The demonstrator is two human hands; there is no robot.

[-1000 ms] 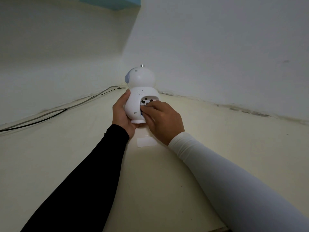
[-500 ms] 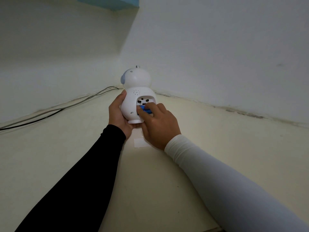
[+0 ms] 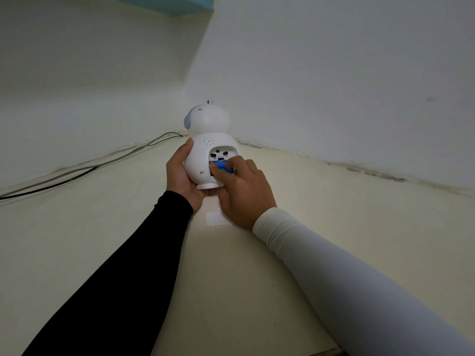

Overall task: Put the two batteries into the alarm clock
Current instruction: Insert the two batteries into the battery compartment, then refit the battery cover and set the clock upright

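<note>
The alarm clock (image 3: pixel 208 129) is a white robot-shaped figure standing upright on the pale table, its back turned to me with the battery compartment uncovered. My left hand (image 3: pixel 180 176) grips its left side and base. My right hand (image 3: pixel 241 191) presses thumb and fingers on a blue battery (image 3: pixel 223 166) lying crosswise in the compartment. Whether a second battery lies under it I cannot tell. Two dark knobs sit above the compartment.
A flat white rectangular piece, likely the compartment cover (image 3: pixel 214 219), lies on the table just under my right wrist. Two cables (image 3: pixel 84 170) run along the left wall's foot. White walls meet in a corner close behind the clock.
My right hand's fingers have shifted on the compartment, so the blue battery now shows between them. The clock has slid slightly left with my left hand.
</note>
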